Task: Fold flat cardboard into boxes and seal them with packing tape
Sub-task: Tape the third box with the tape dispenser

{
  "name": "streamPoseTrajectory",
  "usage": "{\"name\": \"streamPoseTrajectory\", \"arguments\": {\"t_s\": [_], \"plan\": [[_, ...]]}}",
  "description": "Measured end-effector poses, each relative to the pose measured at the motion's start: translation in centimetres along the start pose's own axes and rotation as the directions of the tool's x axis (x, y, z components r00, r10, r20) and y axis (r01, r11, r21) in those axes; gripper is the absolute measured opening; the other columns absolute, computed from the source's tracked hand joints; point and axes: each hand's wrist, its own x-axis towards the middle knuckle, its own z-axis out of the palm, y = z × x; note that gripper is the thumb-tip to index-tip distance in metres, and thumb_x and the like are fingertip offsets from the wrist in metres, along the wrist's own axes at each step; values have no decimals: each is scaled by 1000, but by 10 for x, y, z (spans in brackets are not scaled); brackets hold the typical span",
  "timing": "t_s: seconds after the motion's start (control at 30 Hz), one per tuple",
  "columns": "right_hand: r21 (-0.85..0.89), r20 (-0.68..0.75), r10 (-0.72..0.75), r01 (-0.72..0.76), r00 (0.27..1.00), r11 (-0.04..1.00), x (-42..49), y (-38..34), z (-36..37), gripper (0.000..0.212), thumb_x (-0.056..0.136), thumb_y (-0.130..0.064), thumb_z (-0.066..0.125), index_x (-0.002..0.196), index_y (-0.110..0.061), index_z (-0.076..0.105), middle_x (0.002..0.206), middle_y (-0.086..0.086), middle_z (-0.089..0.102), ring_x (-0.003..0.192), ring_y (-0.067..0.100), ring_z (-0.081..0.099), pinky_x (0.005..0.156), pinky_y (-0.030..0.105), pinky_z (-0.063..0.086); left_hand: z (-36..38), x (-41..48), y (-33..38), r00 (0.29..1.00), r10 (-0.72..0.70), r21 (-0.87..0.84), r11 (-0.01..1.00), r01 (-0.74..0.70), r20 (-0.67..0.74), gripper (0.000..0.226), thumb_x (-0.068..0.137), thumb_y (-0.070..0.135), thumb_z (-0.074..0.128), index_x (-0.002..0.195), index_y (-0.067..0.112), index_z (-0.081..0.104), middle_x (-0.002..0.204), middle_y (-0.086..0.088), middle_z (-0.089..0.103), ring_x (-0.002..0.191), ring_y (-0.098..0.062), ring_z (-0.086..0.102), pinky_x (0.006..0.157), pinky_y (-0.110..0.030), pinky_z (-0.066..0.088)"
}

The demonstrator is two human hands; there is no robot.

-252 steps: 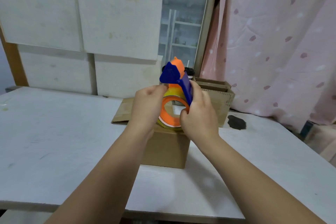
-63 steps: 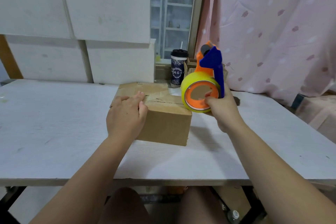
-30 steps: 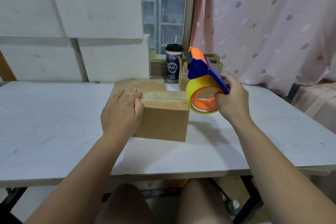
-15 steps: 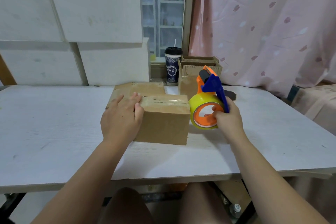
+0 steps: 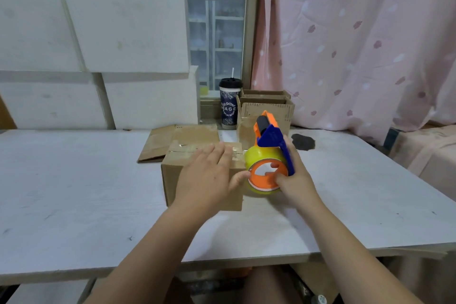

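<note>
box [image 5: 174,180] lies just left of the tape dispenser [image 5: 267,159] that the right hand [image 5: 297,186] grips, its seam running leftward; left hand [image 5: 206,176] presses flat on top.

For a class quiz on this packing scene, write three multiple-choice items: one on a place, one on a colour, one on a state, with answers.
1. Where is the dark cup? A: on the floor. B: at the back, left of the open boxes. C: in a hand.
2. What colour is the roll on the tape dispenser? A: yellow. B: red. C: white.
3. What is the left hand doing? A: gripping the tape dispenser. B: lying flat on the cardboard box. C: making a fist in the air.
Answers: 1 B, it stands right beside the open boxes; 2 A, the roll it carries is plainly yellow; 3 B, its straight fingers rest on the box top.
</note>
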Motion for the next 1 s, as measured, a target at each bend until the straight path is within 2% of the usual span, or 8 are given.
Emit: {"name": "streamPoseTrajectory", "arguments": {"t_s": [0.13,0.2,0.3,0.5,0.7,0.8,0.9,1.0], "plan": [[-20,97,-80,82,992,996,1,2,-9,78,79,-15,73,141,-43,35,132,-12,50,115,11,52,84,23,51,3,1,-5,999,-30,38,999,31,-30,75,84,73,18,147,31,27,156,8,22,143,-13,18,113,-31,17],[-160,72,-94,105,993,982,5,-5,-16,71,75,-27,77,137,-34,44,128,-9,48,116,12,51,90,29,49,2,4,-3,997,-67,16,998,68,-37,71,85,73,26,143,33,33,154,10,26,142,-12,21,111,-32,21],[-357,95,-187,209,978,910,12,-24,-19,72,75,-23,75,139,-29,43,128,-8,48,117,13,49,92,29,45,3,3,3,994,-91,18,996,92,-53,74,82,76,30,142,33,34,153,11,28,142,-13,22,111,-33,21],[-566,220,-311,381,925,731,17,-48,-8,81,75,-6,67,142,-33,30,124,3,52,103,21,50,82,33,46,5,-2,1,989,-80,22,996,83,-121,65,86,68,34,140,31,37,149,9,35,139,-14,28,110,-30,21],[-398,120,-190,222,974,890,24,-50,-17,74,79,-2,62,140,-32,32,105,-5,51,85,22,54,50,19,40,7,-7,-11,981,-134,49,989,142,-140,71,85,69,35,144,31,33,153,7,30,141,-13,26,113,-30,17],[-371,106,-201,226,974,901,18,-42,-11,73,78,0,60,138,-31,32,105,-4,52,88,24,55,56,26,47,6,-7,-13,980,-143,22,989,147,-139,69,83,68,40,142,32,38,151,8,33,140,-13,29,112,-30,19],[-578,187,-312,361,932,732,14,-31,-7,68,77,3,57,135,-24,36,114,3,51,98,28,52,78,40,48,6,-7,-20,972,-173,19,984,178,-162,67,83,67,41,141,33,40,150,10,36,139,-13,30,111,-30,21],[-676,234,-303,379,924,633,13,-21,-3,67,79,2,56,136,-24,34,116,7,49,98,30,51,78,46,48,9,-10,-28,961,-190,16,980,197,-199,67,77,66,37,130,28,56,139,4,52,130,-18,46,106,-35,30]]}}
